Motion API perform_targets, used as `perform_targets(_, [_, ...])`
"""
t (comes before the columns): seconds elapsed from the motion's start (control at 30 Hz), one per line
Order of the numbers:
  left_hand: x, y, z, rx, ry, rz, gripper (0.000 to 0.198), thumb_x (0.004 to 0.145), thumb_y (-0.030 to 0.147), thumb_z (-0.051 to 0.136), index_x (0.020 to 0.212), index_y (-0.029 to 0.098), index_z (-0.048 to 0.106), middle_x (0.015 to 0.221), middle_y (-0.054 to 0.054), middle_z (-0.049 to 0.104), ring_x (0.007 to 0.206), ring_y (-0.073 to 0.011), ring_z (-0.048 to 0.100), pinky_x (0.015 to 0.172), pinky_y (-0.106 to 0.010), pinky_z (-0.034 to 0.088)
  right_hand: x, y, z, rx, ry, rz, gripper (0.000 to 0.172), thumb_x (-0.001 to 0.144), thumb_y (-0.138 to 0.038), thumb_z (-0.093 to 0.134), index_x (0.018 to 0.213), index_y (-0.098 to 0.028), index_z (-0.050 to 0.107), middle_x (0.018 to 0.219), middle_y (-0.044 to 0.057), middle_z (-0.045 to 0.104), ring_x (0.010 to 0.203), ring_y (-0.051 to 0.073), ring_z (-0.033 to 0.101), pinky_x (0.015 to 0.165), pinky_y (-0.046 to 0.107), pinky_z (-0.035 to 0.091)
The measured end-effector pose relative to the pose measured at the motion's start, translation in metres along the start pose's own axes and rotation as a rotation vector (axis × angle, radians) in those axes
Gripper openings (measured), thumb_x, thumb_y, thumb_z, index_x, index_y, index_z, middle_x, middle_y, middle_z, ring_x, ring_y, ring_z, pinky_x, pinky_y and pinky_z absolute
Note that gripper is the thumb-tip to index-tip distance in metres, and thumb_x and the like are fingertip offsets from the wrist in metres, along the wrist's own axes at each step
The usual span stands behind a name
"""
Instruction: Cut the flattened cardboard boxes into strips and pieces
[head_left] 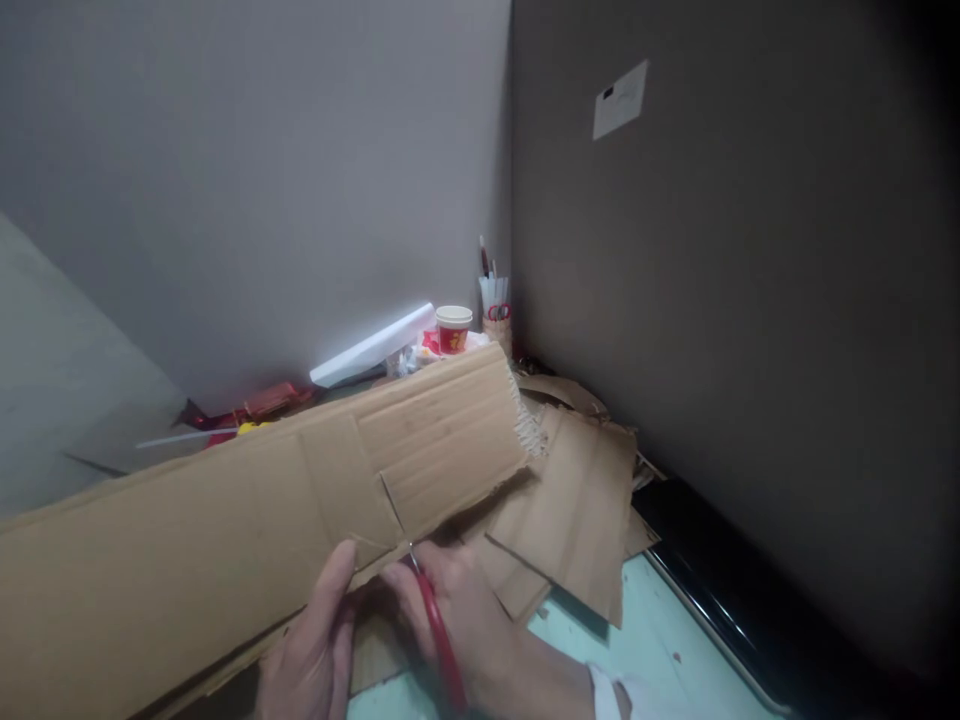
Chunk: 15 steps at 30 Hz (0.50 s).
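A long piece of corrugated cardboard [195,530] stretches from the left edge to the middle of the view, its right end ragged. My left hand [319,640] grips its lower edge, thumb on top and fingers beneath. Just to the right, my right hand [465,610] is closed around red-handled scissors [439,630]. Their metal blades meet the cardboard's lower edge, where a slit [394,500] runs up into the sheet. How far apart the blades are cannot be made out.
Cut cardboard pieces [577,510] lie on the pale green table [660,620]. A glossy black object [735,580] rests along the right wall. Behind are a red-and-white paper cup [454,332], a pen holder [496,310], a white roll [371,347] and red items [274,400].
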<state>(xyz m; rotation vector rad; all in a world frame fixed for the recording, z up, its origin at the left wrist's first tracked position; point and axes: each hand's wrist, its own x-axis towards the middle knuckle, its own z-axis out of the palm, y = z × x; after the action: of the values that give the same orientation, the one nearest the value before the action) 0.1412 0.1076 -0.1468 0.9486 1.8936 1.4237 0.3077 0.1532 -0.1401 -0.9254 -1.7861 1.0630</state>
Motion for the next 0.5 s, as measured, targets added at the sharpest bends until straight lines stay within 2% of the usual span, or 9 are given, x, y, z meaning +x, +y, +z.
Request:
perform_targets(0.1, [-0.002, 0.011, 0.018, -0.282, 0.011, -0.160, 0.018, 0.080, 0.023, 0.071, 0.096, 0.022, 0.077, 0.096, -0.001, 0.080, 0.112, -0.0264, 0.069, 0.095, -0.029, 0.054, 0.004, -0.001, 0.000, -0.004, -0.008, 0.038, 0.037, 0.102, -0.038, 0.045, 0.088, -0.015, 0.071, 0.081, 0.010, 0.075, 0.074, 0.020, 0.072, 0.070, 0.026, 0.051])
perform_targets(0.2, [-0.006, 0.027, 0.039, -0.540, 0.004, -0.223, 0.013, 0.087, 0.020, 0.063, 0.089, 0.019, 0.076, 0.089, -0.002, 0.079, 0.099, -0.0220, 0.073, 0.088, -0.027, 0.059, 0.006, -0.001, -0.001, -0.016, -0.005, 0.019, 0.037, 0.102, -0.041, 0.046, 0.093, -0.017, 0.072, 0.092, 0.011, 0.077, 0.087, 0.021, 0.073, 0.078, 0.026, 0.051])
perform_targets(0.27, [-0.010, 0.036, 0.047, -0.675, -0.010, -0.214, 0.016, 0.089, 0.015, 0.060, 0.089, 0.018, 0.076, 0.088, -0.003, 0.079, 0.088, -0.0184, 0.075, 0.082, -0.025, 0.061, 0.005, 0.000, -0.002, -0.044, 0.001, 0.010, 0.037, 0.101, -0.041, 0.048, 0.092, -0.015, 0.073, 0.086, 0.012, 0.077, 0.079, 0.021, 0.073, 0.070, 0.025, 0.051])
perform_targets(0.37, [-0.017, 0.044, 0.047, -0.891, -0.041, -0.234, 0.022, 0.092, 0.009, 0.054, 0.095, 0.016, 0.074, 0.086, -0.004, 0.079, 0.077, -0.0153, 0.075, 0.077, -0.024, 0.062, 0.002, 0.005, -0.001, -0.090, 0.016, -0.009, 0.036, 0.099, -0.039, 0.050, 0.088, -0.014, 0.072, 0.075, 0.012, 0.075, 0.063, 0.020, 0.071, 0.055, 0.023, 0.046])
perform_targets(0.5, [-0.024, 0.047, 0.039, -1.066, -0.069, -0.268, 0.026, 0.093, 0.005, 0.049, 0.106, 0.012, 0.070, 0.089, -0.010, 0.079, 0.077, -0.0183, 0.075, 0.070, -0.028, 0.064, 0.000, 0.009, -0.001, -0.168, 0.037, -0.074, 0.032, 0.096, -0.038, 0.054, 0.083, -0.014, 0.070, 0.076, 0.013, 0.075, 0.063, 0.022, 0.070, 0.055, 0.024, 0.043])
